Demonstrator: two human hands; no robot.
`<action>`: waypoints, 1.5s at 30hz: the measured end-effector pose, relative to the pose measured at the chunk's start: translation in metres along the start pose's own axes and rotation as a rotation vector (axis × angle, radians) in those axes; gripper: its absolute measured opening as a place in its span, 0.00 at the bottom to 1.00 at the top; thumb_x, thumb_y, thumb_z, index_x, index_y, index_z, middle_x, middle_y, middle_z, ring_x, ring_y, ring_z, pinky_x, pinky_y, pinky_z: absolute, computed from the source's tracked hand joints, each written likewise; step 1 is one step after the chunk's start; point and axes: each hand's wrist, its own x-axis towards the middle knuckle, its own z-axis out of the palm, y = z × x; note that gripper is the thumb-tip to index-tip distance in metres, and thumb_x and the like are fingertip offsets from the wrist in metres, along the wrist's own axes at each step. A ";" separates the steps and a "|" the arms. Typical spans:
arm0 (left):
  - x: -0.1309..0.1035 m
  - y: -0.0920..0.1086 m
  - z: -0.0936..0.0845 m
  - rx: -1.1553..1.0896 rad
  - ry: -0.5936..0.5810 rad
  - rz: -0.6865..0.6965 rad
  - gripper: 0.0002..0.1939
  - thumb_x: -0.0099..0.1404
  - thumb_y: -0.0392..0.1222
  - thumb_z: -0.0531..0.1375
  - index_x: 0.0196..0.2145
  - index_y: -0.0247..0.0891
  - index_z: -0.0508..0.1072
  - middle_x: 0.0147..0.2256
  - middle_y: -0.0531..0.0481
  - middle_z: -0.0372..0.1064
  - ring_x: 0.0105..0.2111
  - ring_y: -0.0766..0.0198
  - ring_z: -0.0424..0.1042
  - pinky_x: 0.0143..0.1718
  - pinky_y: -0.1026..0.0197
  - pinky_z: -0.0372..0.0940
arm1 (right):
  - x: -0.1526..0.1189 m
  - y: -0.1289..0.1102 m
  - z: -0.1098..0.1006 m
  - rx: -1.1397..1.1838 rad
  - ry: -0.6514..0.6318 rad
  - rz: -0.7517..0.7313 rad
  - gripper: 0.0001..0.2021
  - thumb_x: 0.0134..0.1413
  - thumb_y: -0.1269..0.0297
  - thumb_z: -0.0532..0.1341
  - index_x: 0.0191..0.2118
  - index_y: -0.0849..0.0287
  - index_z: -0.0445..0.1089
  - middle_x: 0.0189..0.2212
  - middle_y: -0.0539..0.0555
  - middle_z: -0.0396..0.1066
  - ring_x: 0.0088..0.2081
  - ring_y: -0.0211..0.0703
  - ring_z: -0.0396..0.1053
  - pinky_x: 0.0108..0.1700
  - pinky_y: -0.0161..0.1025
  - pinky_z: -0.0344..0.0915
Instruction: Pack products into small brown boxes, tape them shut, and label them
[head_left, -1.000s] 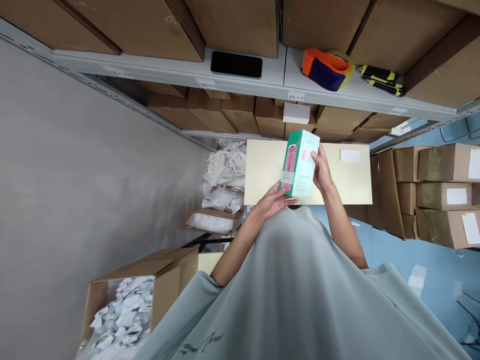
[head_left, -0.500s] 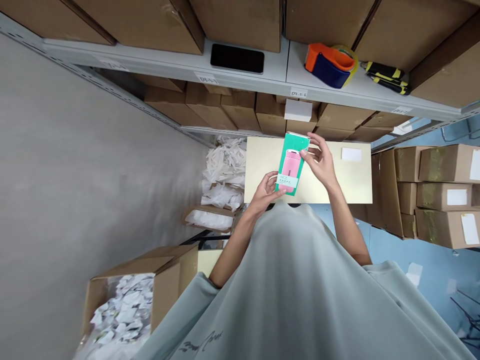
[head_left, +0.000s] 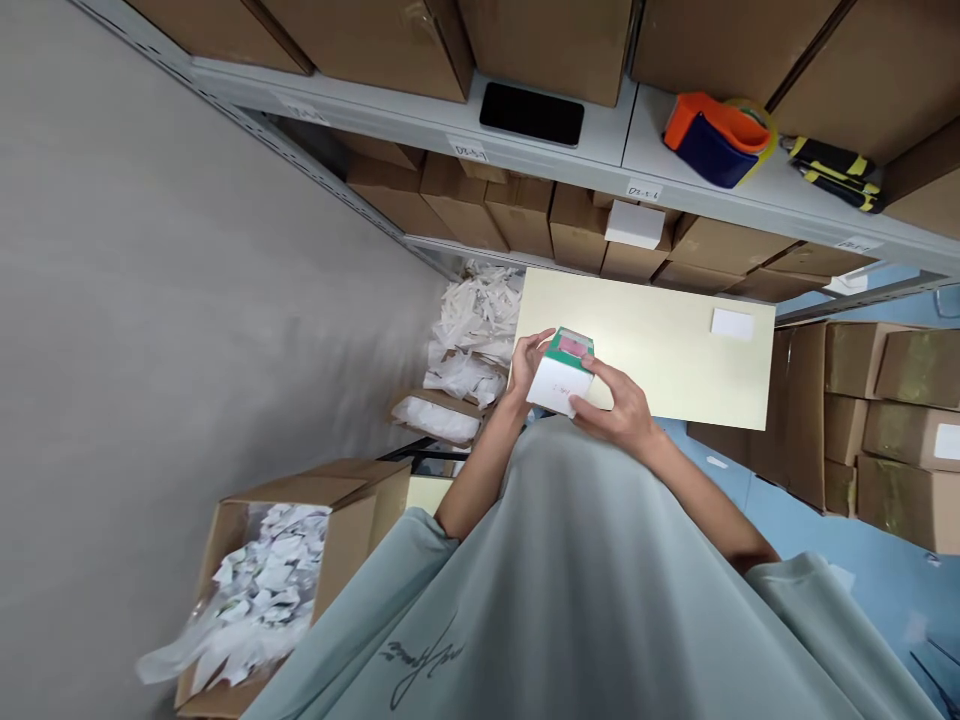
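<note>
A small green, pink and white product box (head_left: 561, 385) is held between both hands over the near edge of the cream table (head_left: 645, 330). Its white end faces me, with faint reddish print on it, while the green and pink face is foreshortened. My left hand (head_left: 526, 365) grips the box from the left side, its fingers partly hidden behind it. On the right, my right hand (head_left: 619, 405) pinches the box, fingers on the green edge and thumb at the white end's lower corner. A white card or small flat box (head_left: 732, 324) lies on the table's right part.
A shelf with cardboard boxes (head_left: 544, 50) spans the back, holding a black phone (head_left: 532, 114), a tape dispenser (head_left: 718, 140) and black-yellow cutters (head_left: 832, 172). Stacked cartons (head_left: 907, 430) stand at right. A carton of paper scraps (head_left: 274, 570) sits at lower left, beside a grey wall.
The box has been tipped, so its white end now faces me instead of the printed front. My right hand has moved down from its top to the near end. The camera view has shifted.
</note>
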 end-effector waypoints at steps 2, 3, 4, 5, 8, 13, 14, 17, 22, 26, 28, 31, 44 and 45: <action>0.001 0.005 -0.001 -0.078 0.039 -0.022 0.28 0.63 0.65 0.64 0.47 0.38 0.79 0.41 0.43 0.84 0.44 0.47 0.83 0.49 0.49 0.75 | -0.004 -0.003 0.006 0.037 -0.020 0.031 0.11 0.68 0.50 0.72 0.51 0.42 0.82 0.58 0.58 0.83 0.67 0.62 0.79 0.66 0.62 0.82; 0.002 0.007 -0.001 -0.111 0.059 -0.030 0.27 0.62 0.63 0.65 0.47 0.39 0.80 0.42 0.43 0.85 0.46 0.46 0.84 0.51 0.49 0.74 | -0.005 -0.004 0.007 0.052 -0.033 0.033 0.10 0.68 0.49 0.72 0.51 0.42 0.82 0.57 0.58 0.84 0.67 0.62 0.80 0.65 0.60 0.83; 0.002 0.008 0.001 -0.114 0.067 -0.026 0.26 0.61 0.62 0.65 0.47 0.39 0.81 0.43 0.43 0.85 0.49 0.45 0.84 0.52 0.49 0.74 | -0.005 -0.002 0.008 0.064 -0.052 0.027 0.09 0.69 0.49 0.72 0.51 0.41 0.82 0.56 0.57 0.85 0.66 0.62 0.80 0.65 0.60 0.84; 0.002 0.009 0.002 -0.108 0.070 -0.021 0.26 0.61 0.61 0.65 0.47 0.39 0.81 0.44 0.43 0.85 0.50 0.44 0.83 0.53 0.49 0.74 | -0.005 0.000 0.009 0.071 -0.077 0.017 0.08 0.69 0.48 0.72 0.49 0.40 0.82 0.56 0.55 0.85 0.66 0.61 0.80 0.64 0.60 0.84; 0.001 0.006 0.006 -0.091 0.066 -0.018 0.26 0.62 0.59 0.64 0.51 0.40 0.80 0.43 0.44 0.85 0.49 0.45 0.83 0.52 0.49 0.73 | -0.001 0.013 0.006 0.066 -0.103 -0.007 0.10 0.65 0.45 0.74 0.46 0.38 0.80 0.59 0.54 0.84 0.69 0.63 0.78 0.65 0.67 0.81; -0.012 -0.004 0.009 -0.071 0.027 0.020 0.23 0.57 0.50 0.64 0.51 0.43 0.78 0.37 0.49 0.81 0.42 0.52 0.80 0.48 0.52 0.74 | 0.026 0.031 -0.012 0.014 0.219 0.080 0.21 0.61 0.40 0.74 0.51 0.42 0.73 0.66 0.61 0.78 0.72 0.71 0.71 0.65 0.76 0.75; -0.016 -0.005 0.009 -0.051 0.009 0.018 0.23 0.56 0.48 0.64 0.49 0.43 0.79 0.37 0.49 0.80 0.42 0.53 0.80 0.49 0.51 0.74 | 0.034 0.036 -0.016 0.012 0.303 0.139 0.22 0.63 0.39 0.72 0.54 0.42 0.72 0.69 0.62 0.75 0.73 0.71 0.70 0.64 0.73 0.76; -0.028 -0.005 0.012 0.061 -0.029 0.042 0.23 0.52 0.44 0.70 0.48 0.42 0.81 0.38 0.50 0.80 0.42 0.55 0.79 0.51 0.51 0.75 | 0.057 0.060 -0.027 0.070 0.463 0.349 0.25 0.72 0.35 0.60 0.63 0.43 0.65 0.72 0.63 0.70 0.69 0.64 0.73 0.54 0.57 0.81; -0.038 0.014 0.023 0.305 -0.062 0.213 0.24 0.55 0.50 0.80 0.47 0.39 0.87 0.32 0.52 0.75 0.35 0.61 0.73 0.43 0.56 0.71 | 0.067 0.117 -0.025 0.341 0.415 0.875 0.24 0.68 0.34 0.59 0.54 0.49 0.64 0.52 0.56 0.77 0.42 0.44 0.79 0.32 0.35 0.74; -0.028 0.034 0.034 0.441 -0.054 0.300 0.22 0.55 0.55 0.82 0.40 0.38 0.88 0.30 0.52 0.72 0.30 0.64 0.64 0.33 0.59 0.61 | 0.048 0.124 -0.005 0.620 0.131 1.236 0.19 0.73 0.41 0.58 0.48 0.53 0.68 0.40 0.53 0.77 0.27 0.36 0.74 0.22 0.29 0.63; -0.019 0.041 0.038 0.442 -0.041 0.298 0.22 0.56 0.57 0.82 0.38 0.37 0.87 0.29 0.52 0.70 0.29 0.64 0.63 0.33 0.59 0.59 | 0.038 0.116 0.008 0.755 -0.018 1.318 0.19 0.77 0.44 0.54 0.50 0.55 0.70 0.38 0.54 0.77 0.26 0.37 0.77 0.20 0.29 0.61; -0.010 0.042 0.038 0.441 -0.044 0.250 0.22 0.57 0.55 0.82 0.39 0.37 0.85 0.30 0.52 0.70 0.30 0.63 0.64 0.35 0.58 0.59 | 0.026 0.106 0.027 0.879 -0.099 1.384 0.18 0.79 0.46 0.53 0.54 0.54 0.70 0.38 0.55 0.79 0.27 0.41 0.82 0.20 0.30 0.65; -0.013 -0.011 -0.064 0.374 0.099 0.105 0.22 0.54 0.56 0.82 0.40 0.41 0.86 0.38 0.47 0.83 0.36 0.58 0.79 0.37 0.60 0.74 | 0.037 0.130 0.053 0.511 -0.063 1.373 0.17 0.74 0.46 0.67 0.48 0.55 0.69 0.45 0.58 0.80 0.32 0.42 0.82 0.33 0.38 0.85; -0.010 -0.013 -0.075 0.371 0.113 0.089 0.22 0.53 0.56 0.82 0.39 0.41 0.86 0.38 0.46 0.83 0.36 0.57 0.80 0.37 0.59 0.75 | 0.045 0.134 0.059 0.473 -0.067 1.365 0.16 0.73 0.48 0.68 0.46 0.55 0.69 0.42 0.57 0.80 0.31 0.41 0.81 0.34 0.37 0.84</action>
